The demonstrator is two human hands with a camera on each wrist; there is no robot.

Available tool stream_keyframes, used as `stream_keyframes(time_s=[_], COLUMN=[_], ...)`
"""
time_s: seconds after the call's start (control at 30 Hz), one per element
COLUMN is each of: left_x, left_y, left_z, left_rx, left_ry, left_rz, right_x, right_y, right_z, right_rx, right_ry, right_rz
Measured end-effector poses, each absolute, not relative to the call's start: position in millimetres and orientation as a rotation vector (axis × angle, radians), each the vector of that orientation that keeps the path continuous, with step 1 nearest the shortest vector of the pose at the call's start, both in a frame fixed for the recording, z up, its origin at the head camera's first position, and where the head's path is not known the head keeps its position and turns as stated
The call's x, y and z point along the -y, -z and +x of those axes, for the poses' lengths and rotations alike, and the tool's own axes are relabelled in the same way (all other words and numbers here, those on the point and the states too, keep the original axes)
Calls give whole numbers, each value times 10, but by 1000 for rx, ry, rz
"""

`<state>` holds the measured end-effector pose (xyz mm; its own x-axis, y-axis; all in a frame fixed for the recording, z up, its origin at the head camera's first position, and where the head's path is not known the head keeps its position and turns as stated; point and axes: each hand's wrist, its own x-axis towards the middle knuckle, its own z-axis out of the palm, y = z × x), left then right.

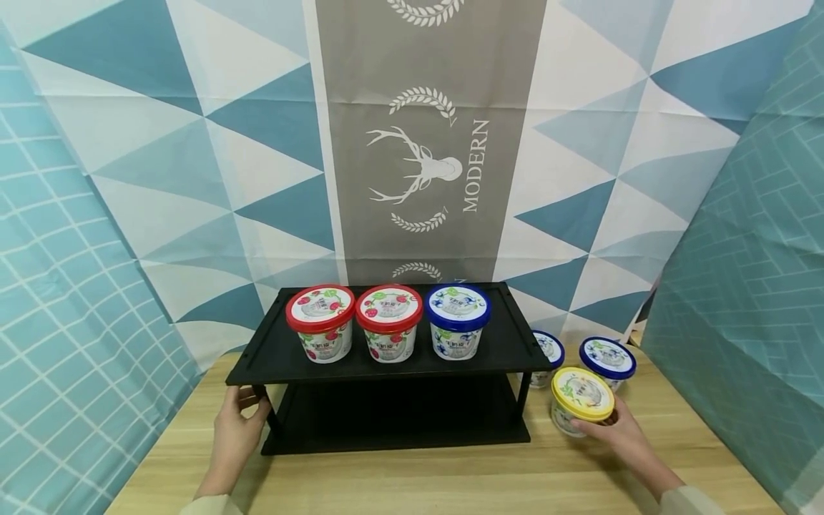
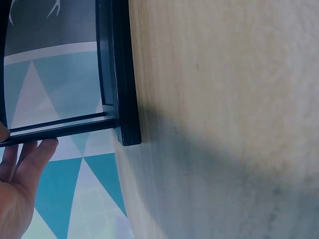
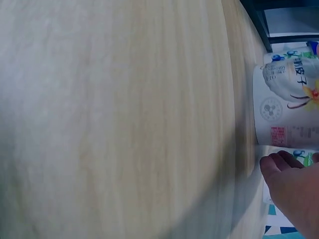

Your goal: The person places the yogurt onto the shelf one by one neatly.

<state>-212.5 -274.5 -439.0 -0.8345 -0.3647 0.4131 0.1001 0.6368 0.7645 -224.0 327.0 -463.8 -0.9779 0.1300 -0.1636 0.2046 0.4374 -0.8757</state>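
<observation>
My left hand (image 1: 237, 429) grips the front left leg of a black two-tier shelf (image 1: 386, 375); in the left wrist view its fingers (image 2: 33, 167) lie along the leg, with the thumb on the other side. On the top tier stand two red-lidded ice cream tubs (image 1: 327, 347) and one blue-lidded tub (image 1: 455, 343). Right of the shelf, my right hand (image 1: 614, 433) holds a yellow-lidded tub (image 1: 582, 395) by its side, thumb in front. The right wrist view shows this tub's printed wall (image 3: 284, 107) close to the fingers.
Two more blue-lidded tubs stand behind the yellow one: one tub (image 1: 550, 348) partly hidden by the shelf, the other tub (image 1: 607, 357) farther right. The wooden table (image 1: 399, 483) ends at a patterned cloth backdrop (image 1: 257, 157), with blue-green cloths at both sides.
</observation>
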Motion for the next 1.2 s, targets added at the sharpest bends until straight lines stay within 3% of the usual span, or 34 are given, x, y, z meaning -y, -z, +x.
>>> stream_keyframes(time_s=[1.2], left_x=[2745], left_y=[4395], left_z=[-2110], left_rx=[2327], left_ry=[1182], left_rz=[182], right_x=[-3217], right_y=[4704], right_z=[-2307], right_rx=[-2672], right_ry=[1595], right_rz=[349])
